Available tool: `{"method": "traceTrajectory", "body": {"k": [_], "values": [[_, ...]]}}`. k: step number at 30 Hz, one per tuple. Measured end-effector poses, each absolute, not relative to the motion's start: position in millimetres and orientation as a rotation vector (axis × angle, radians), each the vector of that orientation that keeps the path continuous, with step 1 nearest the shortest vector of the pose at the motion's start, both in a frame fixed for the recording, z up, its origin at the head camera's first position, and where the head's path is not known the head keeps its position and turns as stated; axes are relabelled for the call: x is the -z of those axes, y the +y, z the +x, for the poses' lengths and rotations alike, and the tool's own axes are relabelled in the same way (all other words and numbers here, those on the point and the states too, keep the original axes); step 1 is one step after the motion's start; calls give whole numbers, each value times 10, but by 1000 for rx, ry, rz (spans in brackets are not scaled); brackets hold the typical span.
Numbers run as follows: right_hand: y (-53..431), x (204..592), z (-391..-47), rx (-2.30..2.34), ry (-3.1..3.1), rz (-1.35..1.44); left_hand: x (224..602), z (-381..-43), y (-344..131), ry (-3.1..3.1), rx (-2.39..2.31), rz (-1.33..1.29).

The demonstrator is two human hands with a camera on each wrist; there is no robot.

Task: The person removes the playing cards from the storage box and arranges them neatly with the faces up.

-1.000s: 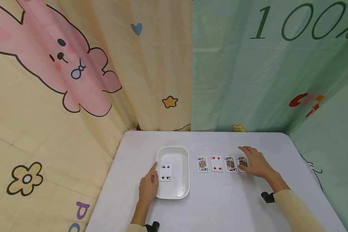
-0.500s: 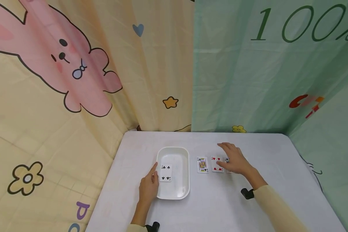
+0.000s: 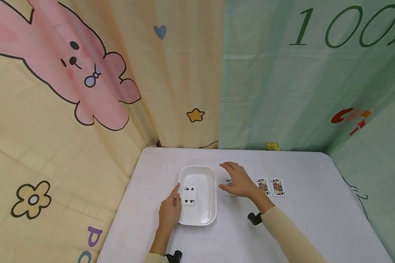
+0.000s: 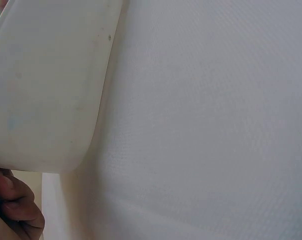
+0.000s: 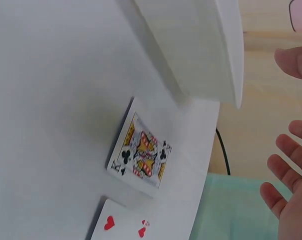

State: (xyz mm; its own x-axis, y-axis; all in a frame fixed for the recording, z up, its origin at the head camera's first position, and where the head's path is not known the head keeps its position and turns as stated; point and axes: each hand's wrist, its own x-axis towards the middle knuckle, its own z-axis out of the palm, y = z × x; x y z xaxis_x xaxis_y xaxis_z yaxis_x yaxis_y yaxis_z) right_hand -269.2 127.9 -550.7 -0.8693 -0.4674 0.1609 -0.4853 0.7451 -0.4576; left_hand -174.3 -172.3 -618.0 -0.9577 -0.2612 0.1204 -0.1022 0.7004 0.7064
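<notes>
A white tray (image 3: 199, 215) lies on the table with a four of clubs (image 3: 189, 201) in its left part. My left hand (image 3: 169, 212) is at the tray's left rim, index finger stretched along it and thumb at the edge; the left wrist view shows other fingers curled beside the tray's outer wall. My right hand (image 3: 239, 183), fingers spread and holding nothing, hovers over a king of clubs (image 5: 146, 152) right of the tray. A hearts card (image 5: 116, 225) lies beside that king, hidden by the hand in the head view.
Two more face cards, a left one (image 3: 262, 186) and a right one (image 3: 278, 187), continue the row to the right. A white cloth covers the table (image 3: 309, 219). A yellow curtain (image 3: 177, 73) and a green curtain (image 3: 266, 91) hang behind it.
My right hand has moved left along the card row, from the rightmost card to the king nearest the tray. The left hand and the tray have stayed in place.
</notes>
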Motion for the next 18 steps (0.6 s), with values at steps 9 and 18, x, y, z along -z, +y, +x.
{"method": "traceTrajectory", "body": {"k": [9, 18], "values": [[904, 5554, -2738, -793, -2938, 827, 6173, -1744, -1726, -2691, 1114, 286], [539, 5722, -2703, -799, -2968, 903, 6187, -1744, -1716, -2674, 1106, 274]]}}
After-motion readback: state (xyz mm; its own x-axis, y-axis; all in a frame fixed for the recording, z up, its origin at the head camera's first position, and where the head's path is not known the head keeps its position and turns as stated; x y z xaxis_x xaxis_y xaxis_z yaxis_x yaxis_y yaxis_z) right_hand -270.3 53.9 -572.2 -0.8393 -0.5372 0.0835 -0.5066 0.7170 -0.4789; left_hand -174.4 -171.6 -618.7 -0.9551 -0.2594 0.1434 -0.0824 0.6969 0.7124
